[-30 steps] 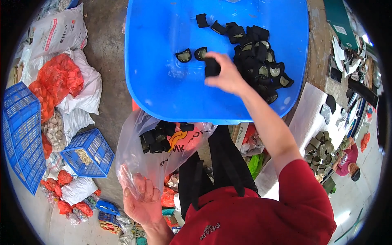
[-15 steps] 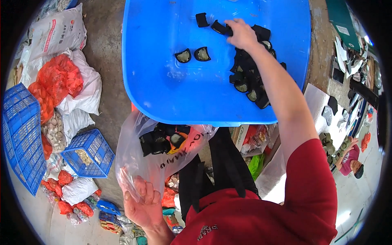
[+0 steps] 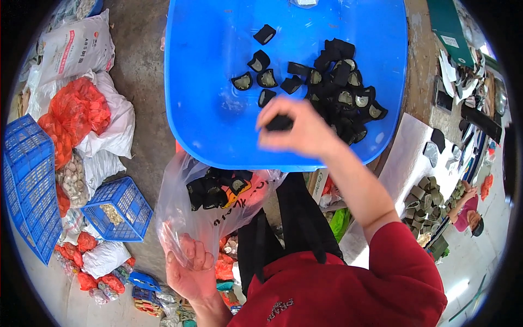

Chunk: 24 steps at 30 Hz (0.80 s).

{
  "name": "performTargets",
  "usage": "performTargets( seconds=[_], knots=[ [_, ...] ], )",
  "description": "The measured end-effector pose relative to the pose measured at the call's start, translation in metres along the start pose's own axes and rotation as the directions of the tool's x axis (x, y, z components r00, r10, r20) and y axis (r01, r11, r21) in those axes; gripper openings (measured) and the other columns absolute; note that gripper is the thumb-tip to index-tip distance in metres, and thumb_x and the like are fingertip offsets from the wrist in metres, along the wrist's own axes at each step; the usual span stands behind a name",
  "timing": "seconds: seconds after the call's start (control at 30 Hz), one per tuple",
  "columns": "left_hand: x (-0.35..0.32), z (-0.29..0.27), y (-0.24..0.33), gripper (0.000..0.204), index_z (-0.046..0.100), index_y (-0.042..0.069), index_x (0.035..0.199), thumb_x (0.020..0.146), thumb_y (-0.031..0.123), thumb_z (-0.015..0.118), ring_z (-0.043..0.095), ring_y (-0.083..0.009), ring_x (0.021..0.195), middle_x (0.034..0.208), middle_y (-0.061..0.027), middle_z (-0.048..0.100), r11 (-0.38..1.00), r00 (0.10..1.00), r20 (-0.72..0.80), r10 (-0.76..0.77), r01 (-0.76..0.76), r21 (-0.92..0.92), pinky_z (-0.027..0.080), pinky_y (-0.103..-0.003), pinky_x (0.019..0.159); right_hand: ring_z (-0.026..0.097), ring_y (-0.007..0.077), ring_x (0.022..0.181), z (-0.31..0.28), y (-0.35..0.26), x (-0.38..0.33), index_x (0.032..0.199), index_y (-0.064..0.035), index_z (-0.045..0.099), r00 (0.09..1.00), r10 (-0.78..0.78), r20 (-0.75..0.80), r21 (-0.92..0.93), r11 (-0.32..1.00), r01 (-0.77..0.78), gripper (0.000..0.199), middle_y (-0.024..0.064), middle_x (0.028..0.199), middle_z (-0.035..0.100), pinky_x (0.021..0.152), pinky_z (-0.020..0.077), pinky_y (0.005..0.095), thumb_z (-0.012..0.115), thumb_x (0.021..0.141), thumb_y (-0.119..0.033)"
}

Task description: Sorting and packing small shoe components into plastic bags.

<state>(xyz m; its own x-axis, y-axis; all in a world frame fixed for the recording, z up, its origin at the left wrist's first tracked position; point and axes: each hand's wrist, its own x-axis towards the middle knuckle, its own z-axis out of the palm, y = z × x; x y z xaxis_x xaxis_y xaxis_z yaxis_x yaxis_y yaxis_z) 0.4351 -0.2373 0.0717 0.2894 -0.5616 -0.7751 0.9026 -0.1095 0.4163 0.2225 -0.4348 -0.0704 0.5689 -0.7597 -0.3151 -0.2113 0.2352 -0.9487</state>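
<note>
My right hand (image 3: pixel 305 131) hovers over the near part of a large blue tub (image 3: pixel 218 128), its fingers closed round a small black cup-shaped piece (image 3: pixel 280 123). A heap of similar black pieces (image 3: pixel 343 82) with pale insides lies in the tub on the right. Several loose ones, such as a black piece (image 3: pixel 241 82), are scattered left of the heap. My left hand (image 3: pixel 190 267) grips the edge of a clear plastic bag (image 3: pixel 171 210) just below the tub's rim. Inside the bag are more black pieces (image 3: pixel 210 191) and something orange (image 3: pixel 238 193).
On the left stand blue plastic crates (image 3: pixel 122 210), white sacks (image 3: pixel 76 43) and red bags (image 3: pixel 81 103). To the right, a bench (image 3: pixel 403 158) carries olive-green pieces (image 3: pixel 422 201). Another person (image 3: pixel 468 212) is beyond it. A carton (image 3: pixel 320 185) sits under the tub.
My right hand has come back from the far side of the heap toward me, now with a black piece in it. Loose pieces have shifted leftward. My left hand stays on the bag.
</note>
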Motion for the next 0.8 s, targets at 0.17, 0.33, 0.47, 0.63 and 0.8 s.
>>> performTargets(
  seconds=[0.17, 0.33, 0.47, 0.63, 0.8],
  knots=[
    [0.001, 0.005, 0.002, 0.052, 0.024, 0.014, 0.141, 0.093, 0.023, 0.04, 0.03, -0.0096, 0.06, 0.08, -0.0039, 0.037, 1.0, 1.0, 0.013, 0.01, -0.01, 0.019, 0.023, -0.024, 0.048, 0.058, 0.0284, 0.09, 0.057, -0.017, -0.01, 0.1, -0.0072, 0.058, 0.994, -0.109, 0.011, -0.081, 0.991, 0.109, 0.037, 0.0112, 0.093, 0.058, 0.082, 0.0452, 0.0358, 0.072, 0.069, -0.022],
    [0.001, 0.01, -0.001, 0.054, 0.021, 0.014, 0.142, 0.093, 0.023, 0.04, 0.03, -0.0094, 0.059, 0.081, -0.004, 0.037, 0.999, 0.99, -0.139, -0.001, -0.004, -0.032, 0.023, -0.024, 0.048, 0.057, 0.0296, 0.1, 0.0, 0.051, 0.036, 0.117, -0.0187, 0.056, 0.958, 0.259, -0.124, -0.693, 0.668, -0.271, 0.048, 0.0108, 0.121, 0.049, 0.086, 0.0467, 0.0412, 0.066, 0.07, -0.023],
    [-0.001, 0.003, 0.001, 0.055, 0.018, 0.016, 0.143, 0.093, 0.024, 0.039, 0.03, -0.0095, 0.059, 0.082, -0.004, 0.037, 1.0, 1.0, -0.013, -0.003, 0.003, -0.002, 0.024, -0.024, 0.048, 0.058, 0.0309, 0.099, 0.016, 0.078, 0.042, 0.109, -0.0166, 0.06, 0.852, 0.476, -0.219, -0.81, 0.398, -0.431, 0.04, 0.0146, 0.116, 0.051, 0.084, 0.0467, 0.0421, 0.066, 0.07, -0.022],
    [0.002, 0.001, 0.001, 0.056, 0.019, 0.016, 0.142, 0.091, 0.024, 0.041, 0.03, -0.0097, 0.058, 0.081, -0.0044, 0.036, 1.0, 1.0, 0.007, -0.013, 0.013, -0.016, 0.023, -0.023, 0.047, 0.058, 0.029, 0.085, -0.005, 0.094, 0.017, 0.081, -0.008, 0.064, 0.933, 0.262, -0.246, -0.444, 0.825, -0.349, 0.021, 0.014, 0.087, 0.06, 0.077, 0.0473, 0.0369, 0.07, 0.066, -0.023],
    [0.002, 0.006, -0.001, 0.058, 0.02, 0.014, 0.141, 0.089, 0.023, 0.043, 0.029, -0.0097, 0.056, 0.079, -0.0047, 0.036, 1.0, 0.997, -0.073, 0.028, -0.029, -0.005, 0.022, -0.022, 0.046, 0.058, 0.0248, 0.093, 0.079, -0.01, -0.025, 0.101, -0.0088, 0.059, 0.987, 0.073, 0.141, -0.02, 0.997, -0.071, 0.03, 0.0099, 0.098, 0.059, 0.081, 0.0454, 0.0358, 0.067, 0.076, -0.023]
  ],
)
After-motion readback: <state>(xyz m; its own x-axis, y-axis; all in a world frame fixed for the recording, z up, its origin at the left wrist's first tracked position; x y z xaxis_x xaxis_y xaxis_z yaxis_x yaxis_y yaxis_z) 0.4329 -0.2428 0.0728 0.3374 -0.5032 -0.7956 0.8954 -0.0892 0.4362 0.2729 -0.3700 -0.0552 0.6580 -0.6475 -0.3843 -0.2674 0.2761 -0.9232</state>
